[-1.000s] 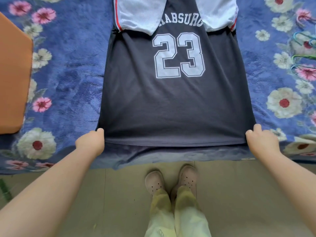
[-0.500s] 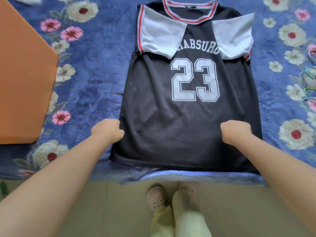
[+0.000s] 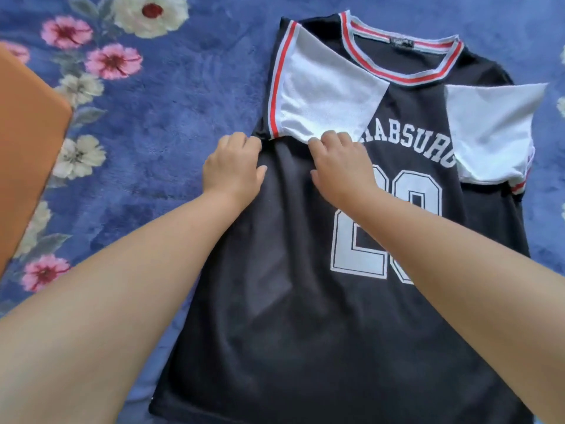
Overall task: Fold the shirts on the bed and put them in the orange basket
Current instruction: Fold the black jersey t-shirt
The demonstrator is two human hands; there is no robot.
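The black jersey [image 3: 305, 301] lies flat on the bed [image 3: 146, 166], face up, collar toward the far edge and hem toward the near edge, right of the bed's middle. Both white sleeves are already turned in over the chest: the left sleeve [image 3: 324, 102] and the right sleeve [image 3: 495, 130] lie on the black panel either side of the lettering. The orange basket [image 3: 27, 154] stands at the bed's left edge, well apart from the jersey; only part of its side shows.

Your left hand [image 3: 232, 169] sits at the jersey's left side seam just below the folded sleeve, fingers curled onto the cloth at the edge. Your right hand [image 3: 339, 166] rests on the chest just beside it, fingertips curled at the lower corner of the left sleeve. Each grip appears to pinch fabric, but the fingertips are turned away from view, so a true pinch as against a press cannot be confirmed.

Judged step: folding of this shirt is under way, at the stage of tidying the left sleeve or starting the left side fold. Nothing is in the basket as far as can be seen.

The next move, as I judge it, calls for the left side to be carried inward along a straight lengthwise line, the sleeve kept flat beneath it. Thin, slippery cloth like this will likely shift; hold the sleeve corner down while you fold.
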